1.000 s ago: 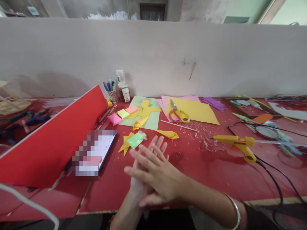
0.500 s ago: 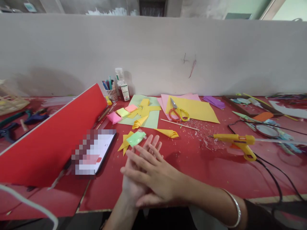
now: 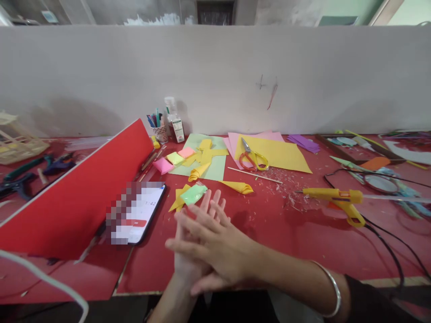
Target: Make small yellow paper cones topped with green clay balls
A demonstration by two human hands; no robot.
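My right hand point(image 3: 227, 251) lies flat across my left hand point(image 3: 186, 264), palm against palm, with the fingers of both stretched out. Whether anything sits between the palms is hidden. Just beyond the left fingertips is a green clay packet point(image 3: 194, 194), resting on folded yellow paper strips point(image 3: 177, 199). A rolled yellow paper cone point(image 3: 237, 186) lies a little ahead of my hands, and a second yellow cone point(image 3: 199, 172) is farther back. Pink point(image 3: 163, 166), yellow point(image 3: 175, 158) and peach point(image 3: 186, 153) packets are in a row behind.
At left, a phone point(image 3: 144, 215) lies by a leaning red board point(image 3: 90, 188). Scissors point(image 3: 253, 157) rest on yellow paper point(image 3: 286, 154), near a thin stick point(image 3: 255, 175). A yellow glue gun point(image 3: 340, 197) with its cable is at right. A bottle point(image 3: 177, 123) and pen cup point(image 3: 160, 133) stand behind.
My right hand has shifted slightly over the left palm, its fingers spread a little wider. The whole view has moved slightly; the things on the table stay in place.
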